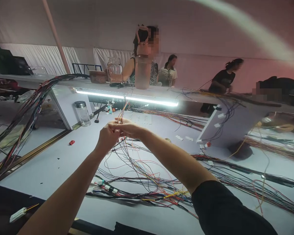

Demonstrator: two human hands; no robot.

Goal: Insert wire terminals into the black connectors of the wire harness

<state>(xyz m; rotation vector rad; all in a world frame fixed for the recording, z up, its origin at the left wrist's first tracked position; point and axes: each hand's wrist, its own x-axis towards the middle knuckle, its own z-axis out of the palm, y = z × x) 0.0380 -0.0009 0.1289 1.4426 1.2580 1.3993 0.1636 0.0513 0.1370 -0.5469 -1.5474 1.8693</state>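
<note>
Both my hands meet above the white workbench (54,163), raised in front of me. My left hand (107,137) is closed in a pinch on a thin bunch of coloured wires (122,115) that stick up between the hands. My right hand (127,128) is closed on the same wires from the right, its fingers pressed against the left hand. Below the hands the wires trail down into a loose tangle of wires (142,182) spread on the bench, with white connectors (107,187) at its left end.
A glass jar (82,113) and a small red part (72,142) sit at left. A thick wire harness (22,124) runs down the left. A light strip (127,97) glows under a shelf holding a jug (142,71). More wire bundles (247,176) lie at right. Several people work behind the shelf.
</note>
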